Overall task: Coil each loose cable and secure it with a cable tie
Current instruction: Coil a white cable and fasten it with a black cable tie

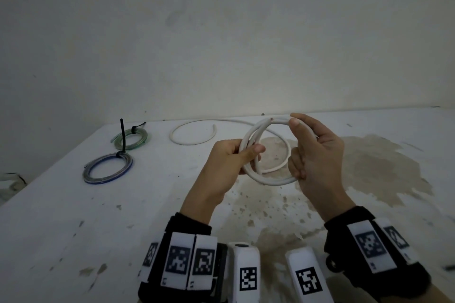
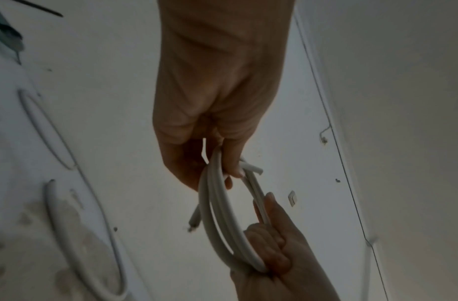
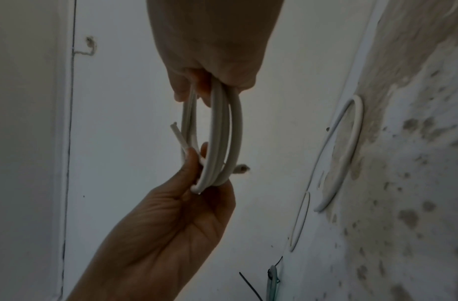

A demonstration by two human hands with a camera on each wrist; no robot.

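A white cable coil (image 1: 269,181) of a few turns is held upright above the table between both hands. My left hand (image 1: 248,152) pinches its left side, thumb on top. My right hand (image 1: 301,150) grips its right side, thumb pressing near a cut cable end (image 1: 271,120) at the top. The left wrist view shows the left hand (image 2: 220,163) on the coil (image 2: 214,213), with the right hand (image 2: 274,244) beyond. In the right wrist view, the right hand (image 3: 212,85) holds the coil (image 3: 222,132) opposite the left hand (image 3: 196,183). No tie is visible on this coil.
A loose white cable (image 1: 187,142) lies curved on the white table (image 1: 123,229), behind and under the hands. At the left lie a green coil (image 1: 141,139) and a blue coil (image 1: 108,167), each bound with a black tie. A brown stain (image 1: 369,167) spreads to the right.
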